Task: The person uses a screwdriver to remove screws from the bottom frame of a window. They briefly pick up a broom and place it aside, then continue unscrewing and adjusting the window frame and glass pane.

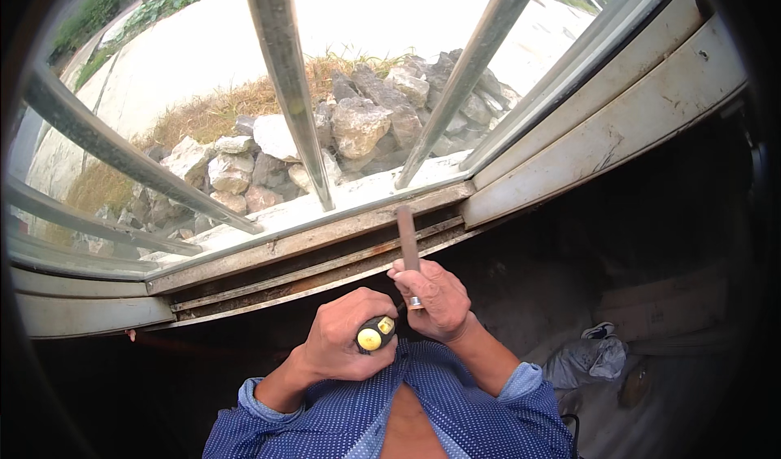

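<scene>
My left hand (351, 340) is closed around a black and yellow tool handle (373, 335) whose round yellow end points up at the camera. Which tool it is cannot be told, since the hand hides most of it. Close by on the right, my right hand (434, 297) grips a flat, brownish bar (407, 239) between thumb and fingers. The bar points away from me, its far tip over the window's bottom rail. A small silver metal ring (415, 303) shows at its near end, by the fingers. Both hands are in front of my chest.
Before me is a window frame (586, 132) with a worn, dirty sill track (317, 276). Metal bars (293, 86) stand beyond the glass, with piled rocks (360, 126) outside. Low at the right, a cardboard box (665, 306) and a crumpled grey plastic bag (589, 358) lie in shadow.
</scene>
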